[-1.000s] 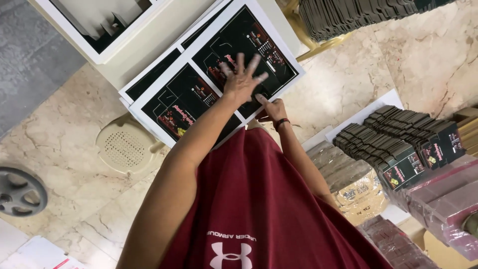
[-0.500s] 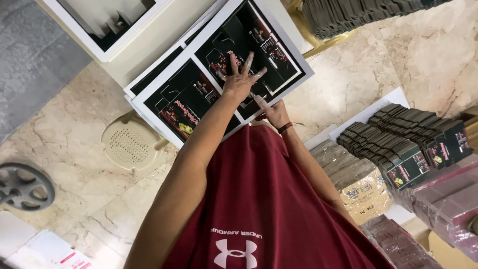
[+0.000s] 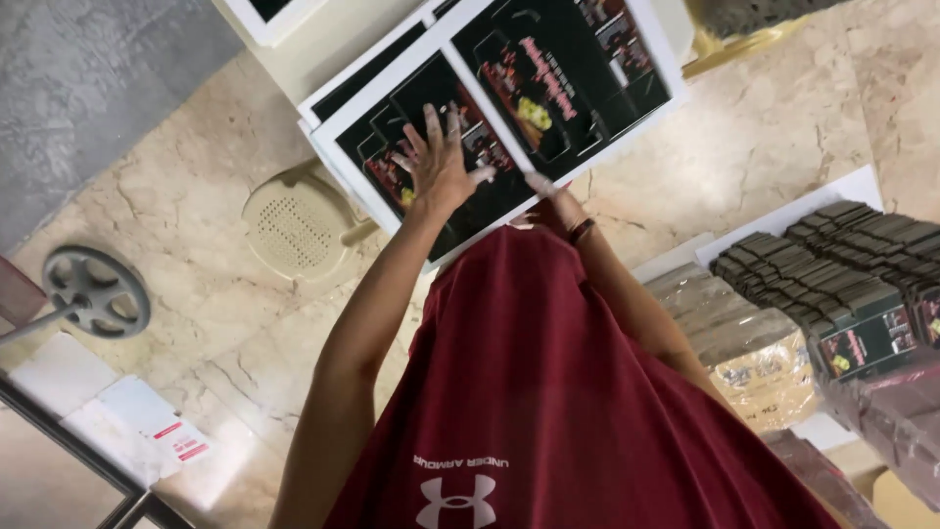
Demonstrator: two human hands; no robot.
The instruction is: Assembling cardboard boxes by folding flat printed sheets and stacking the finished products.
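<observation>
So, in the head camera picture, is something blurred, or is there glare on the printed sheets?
Head view: the left hand on the dark printed sheets is a little soft from motion; the sheets show only a faint sheen, no strong glare; the right hand is mostly hidden behind the red shirt; light is even and shadows on the marble floor are soft.

I saw glossy paper in the printed sheets (image 3: 548, 108), black with white margins, catching a faint sheen. The floor (image 3: 764, 147) looked like polished marble, smooth and veined. The round stool (image 3: 299, 220) seemed matt cream plastic, perforated. The red shirt (image 3: 548, 392) was smooth knit cloth. Clear plastic wrap covered the bundles (image 3: 754, 353), shiny and crinkled.
</observation>
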